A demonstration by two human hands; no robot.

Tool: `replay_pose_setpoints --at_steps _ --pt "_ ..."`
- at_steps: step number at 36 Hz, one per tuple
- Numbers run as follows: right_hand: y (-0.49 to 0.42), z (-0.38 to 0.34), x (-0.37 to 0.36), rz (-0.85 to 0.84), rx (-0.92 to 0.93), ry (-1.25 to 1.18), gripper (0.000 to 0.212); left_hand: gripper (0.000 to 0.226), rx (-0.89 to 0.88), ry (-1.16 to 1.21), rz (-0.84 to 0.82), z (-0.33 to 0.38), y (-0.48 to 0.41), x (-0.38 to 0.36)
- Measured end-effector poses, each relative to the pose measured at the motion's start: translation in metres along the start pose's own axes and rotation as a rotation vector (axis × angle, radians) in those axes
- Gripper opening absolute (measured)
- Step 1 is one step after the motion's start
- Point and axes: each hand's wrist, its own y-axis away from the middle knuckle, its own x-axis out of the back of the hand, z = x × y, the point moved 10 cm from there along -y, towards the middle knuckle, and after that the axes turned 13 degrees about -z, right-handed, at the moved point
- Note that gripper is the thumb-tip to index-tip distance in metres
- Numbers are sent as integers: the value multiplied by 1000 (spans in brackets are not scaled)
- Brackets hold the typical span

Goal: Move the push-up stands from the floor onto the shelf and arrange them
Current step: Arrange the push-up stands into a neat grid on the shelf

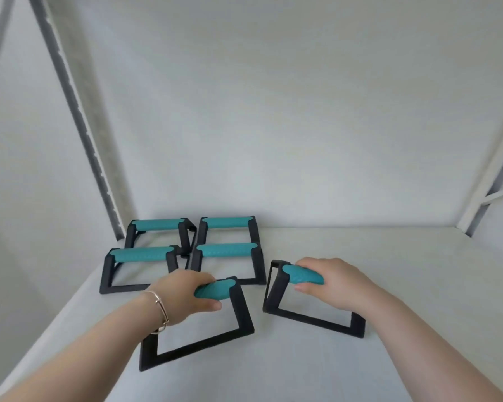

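push-up stands (pixel 141 268): 6 | hands (pixel 186 291): 2 | bracelet (pixel 160 309): 1 | shelf (pixel 360 369): 1

The shelf (pixel 360 285) was a plain white board, closed off by a white back wall and framed by grey metal posts (pixel 79 120) at its left and right rear corners. Four push-up stands with black frames and teal handles stood on it in a tidy two-by-two block at the back left: back-left stand (pixel 157 231), back-right stand (pixel 229 227), front-left stand (pixel 140 264) and front-right stand (pixel 228 258). Nearer the front edge two more stood on the board, a left stand (pixel 238 314) and a right stand (pixel 311 314), slightly apart and angled away from each other, out of line with the block.
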Motion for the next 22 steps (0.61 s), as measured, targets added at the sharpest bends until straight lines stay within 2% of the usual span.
replay_pose_setpoints --at_steps 7,11,14,22 --pt "-38 -91 -46 -49 93 8 38 37 0 -28 6 -94 35 3" --pt "-54 -129 -68 -79 112 16 41 42 0 -43 -20 -131 42 2" --pt "-62 -149 -79 -104 109 59 44 47 4 -50 -32 -149 41 0" --pt "-71 -164 -97 -141 69 108 49 45 -61 -54 15 -163 34 -4"
